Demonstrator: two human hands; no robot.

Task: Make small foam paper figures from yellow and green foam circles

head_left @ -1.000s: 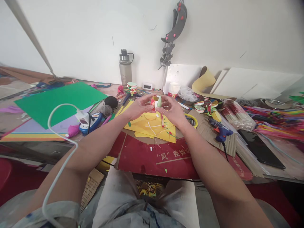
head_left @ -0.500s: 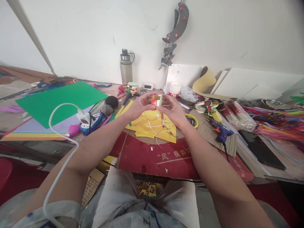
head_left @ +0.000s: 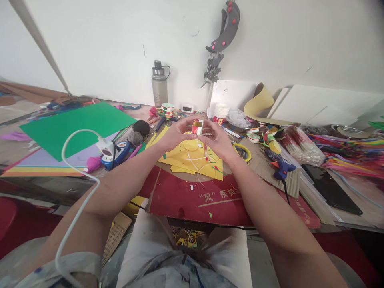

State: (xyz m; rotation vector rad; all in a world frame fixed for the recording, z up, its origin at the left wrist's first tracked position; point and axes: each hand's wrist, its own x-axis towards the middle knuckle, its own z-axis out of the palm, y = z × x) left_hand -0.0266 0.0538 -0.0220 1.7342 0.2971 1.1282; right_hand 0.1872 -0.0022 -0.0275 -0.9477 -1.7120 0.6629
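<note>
A small red-and-white paper ring (head_left: 197, 127) with a yellow inside is held between my two hands above the yellow paper sheets (head_left: 177, 158). My left hand (head_left: 180, 135) grips its left side with fingers and thumb. On the opposite side, my right hand (head_left: 214, 138) is closed on it too, the thumbs nearly meeting at its lower edge. A thin red stick (head_left: 206, 149) shows below the right fingers; whether it joins the ring I cannot tell. Paper scraps and a pale thin strip (head_left: 192, 161) lie on the yellow sheets. My fingers partly hide the ring.
Red cardboard (head_left: 198, 200) covers the table's front edge. Rightward lie a blue glue gun (head_left: 282, 170), a yellow tape roll (head_left: 242, 153) and a black phone (head_left: 331, 188). A bottle (head_left: 159, 88) and paper cups (head_left: 221, 113) stand behind. A white cable (head_left: 64, 156) passes over my left arm.
The paper ring has turned in my hands, so its yellow opening faces me more and the pale green edge shows less. Both hands stay in nearly the same place.
</note>
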